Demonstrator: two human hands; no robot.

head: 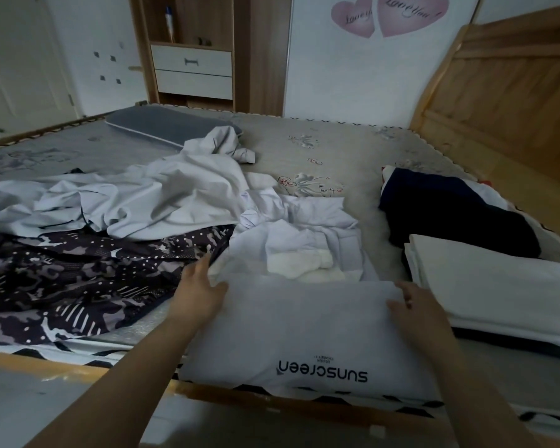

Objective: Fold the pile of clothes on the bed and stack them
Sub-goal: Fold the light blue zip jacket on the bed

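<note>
At the near edge of the bed [304,147] lies a folded pale grey garment [304,334], a smooth flat rectangle with the word "sunscreen" printed along its near border, upside down to the viewer. The left hand [204,292] rests at its far left corner, fingers straight and loosely spread, tips reaching past the fabric toward the dark cloth beside it. The right hand [417,308] lies on the far right corner, fingers bent down over the fold; whether they pinch the cloth cannot be told. Just right of it sits a folded white piece [498,286], with a folded dark navy piece [450,211] behind that. Directly beyond the garment is a crumpled white shirt [298,240]. To the left spreads a dark patterned garment [78,279], overlapped farther back by rumpled pale grey clothes [143,195]. A grey pillow [168,126] lies at the far side, before a wooden drawer unit [191,69].
</note>
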